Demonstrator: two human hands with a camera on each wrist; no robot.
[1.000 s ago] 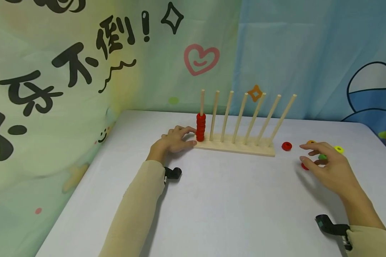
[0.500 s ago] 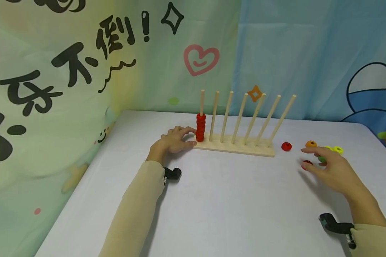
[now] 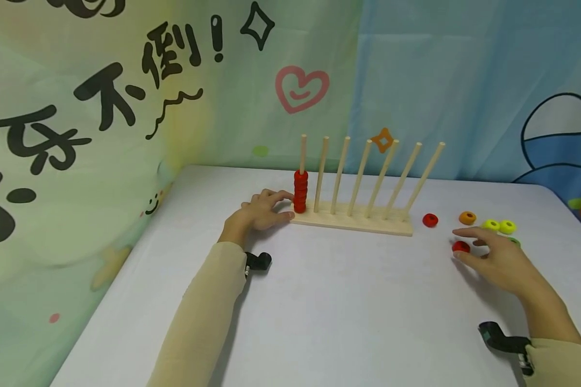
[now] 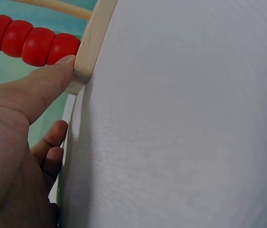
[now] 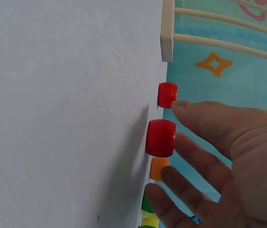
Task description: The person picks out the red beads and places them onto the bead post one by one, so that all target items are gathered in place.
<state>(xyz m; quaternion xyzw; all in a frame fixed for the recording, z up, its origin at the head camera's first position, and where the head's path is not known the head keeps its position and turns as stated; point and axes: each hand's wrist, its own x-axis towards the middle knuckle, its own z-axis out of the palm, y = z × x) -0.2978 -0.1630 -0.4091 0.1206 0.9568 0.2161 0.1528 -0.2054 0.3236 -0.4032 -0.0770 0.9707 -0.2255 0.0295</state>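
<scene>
A wooden peg rack (image 3: 351,223) stands on the table with a stack of red beads (image 3: 300,192) on its leftmost peg. My left hand (image 3: 261,210) holds the rack's left end, index finger towards the back and thumb at the front. In the left wrist view the thumb (image 4: 52,80) presses the base's corner beside the lowest bead. On the right, my right hand (image 3: 501,260) has thumb and index finger spread around a loose red bead (image 3: 461,246). Seen from the right wrist, that bead (image 5: 161,137) sits on the table, not pinched.
Another red bead (image 3: 430,220) lies between the rack and the right hand. Behind the hand are an orange bead (image 3: 467,217), yellow beads (image 3: 507,227) and a partly hidden green bead (image 3: 515,242). A printed cloth (image 3: 416,64) hangs behind the table.
My right hand has shifted slightly right, and the near red bead now shows between its thumb and index finger. The orange and yellow beads are more visible. The left hand stays on the rack.
</scene>
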